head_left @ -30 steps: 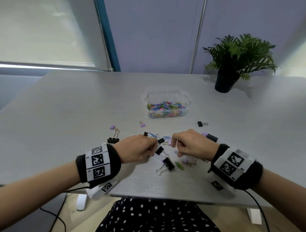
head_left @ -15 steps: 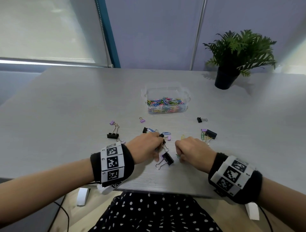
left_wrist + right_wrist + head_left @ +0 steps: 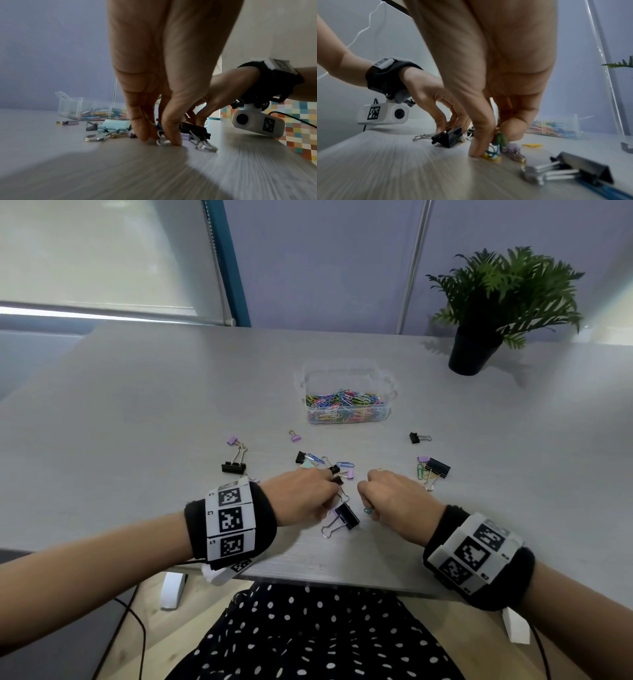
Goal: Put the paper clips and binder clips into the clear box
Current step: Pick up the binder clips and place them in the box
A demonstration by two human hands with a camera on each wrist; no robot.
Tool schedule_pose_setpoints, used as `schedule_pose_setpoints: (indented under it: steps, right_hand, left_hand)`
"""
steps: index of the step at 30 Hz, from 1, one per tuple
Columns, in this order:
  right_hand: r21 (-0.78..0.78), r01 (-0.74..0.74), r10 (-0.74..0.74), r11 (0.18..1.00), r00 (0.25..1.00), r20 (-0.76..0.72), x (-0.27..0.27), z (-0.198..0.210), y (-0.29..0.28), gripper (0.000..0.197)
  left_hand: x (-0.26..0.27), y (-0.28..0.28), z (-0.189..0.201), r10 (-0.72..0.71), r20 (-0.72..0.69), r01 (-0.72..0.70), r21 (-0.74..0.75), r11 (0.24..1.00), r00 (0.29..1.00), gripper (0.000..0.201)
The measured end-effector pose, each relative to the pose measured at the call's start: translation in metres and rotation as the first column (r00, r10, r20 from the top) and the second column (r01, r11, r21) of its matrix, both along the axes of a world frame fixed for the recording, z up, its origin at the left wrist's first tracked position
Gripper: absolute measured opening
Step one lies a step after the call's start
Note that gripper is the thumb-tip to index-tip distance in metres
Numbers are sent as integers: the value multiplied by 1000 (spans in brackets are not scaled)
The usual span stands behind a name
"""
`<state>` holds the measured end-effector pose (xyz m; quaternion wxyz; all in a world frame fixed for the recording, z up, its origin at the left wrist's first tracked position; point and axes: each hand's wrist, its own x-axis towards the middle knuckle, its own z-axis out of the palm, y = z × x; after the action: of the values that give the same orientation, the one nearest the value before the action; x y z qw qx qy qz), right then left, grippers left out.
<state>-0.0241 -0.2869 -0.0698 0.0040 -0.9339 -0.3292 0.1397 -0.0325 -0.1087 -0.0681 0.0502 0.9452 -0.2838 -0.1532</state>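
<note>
The clear box (image 3: 346,378) holds many coloured paper clips at mid-table. Loose clips lie in front of it. My left hand (image 3: 327,501) is down on the table, and in the left wrist view thumb and forefinger (image 3: 173,139) pinch a silver paper clip (image 3: 163,141) on the surface. My right hand (image 3: 368,510) pinches a small bunch of green, blue and yellow paper clips (image 3: 494,150) against the table. A black binder clip (image 3: 346,517) lies between the two hands, and a teal binder clip (image 3: 115,125) lies just beyond my left fingers.
More binder clips are scattered about: black (image 3: 234,466) and purple (image 3: 233,440) at the left, purple (image 3: 295,436) near the box, black (image 3: 416,437) and a larger black one (image 3: 438,468) at the right. A potted plant (image 3: 479,347) stands far right. The table's near edge (image 3: 325,582) is close behind my wrists.
My right hand has drawn back toward the near edge, uncovering the black clip at the right. My left hand has slid slightly right onto the clips. Both now pinch paper clips on the surface.
</note>
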Motion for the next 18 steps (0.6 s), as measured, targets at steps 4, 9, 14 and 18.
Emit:
schedule_pose_setpoints:
  steps: [4, 9, 14, 18]
  right_hand:
    - [35, -44, 43, 998, 999, 10, -3, 0, 1, 18]
    - [49, -95, 96, 994, 995, -14, 3, -4, 0, 23]
    - [230, 10, 37, 973, 980, -197, 18, 16, -8, 23]
    - [422, 181, -83, 888, 967, -241, 52, 40, -18, 20]
  left_hand:
    - [-1, 2, 0, -41, -21, 42, 35, 998, 999, 13]
    - [4, 6, -1, -71, -31, 70, -36, 997, 997, 11]
    - [18, 17, 9, -15, -117, -8, -195, 981, 993, 11]
    - [47, 29, 45, 118, -174, -183, -423, 888, 978, 27]
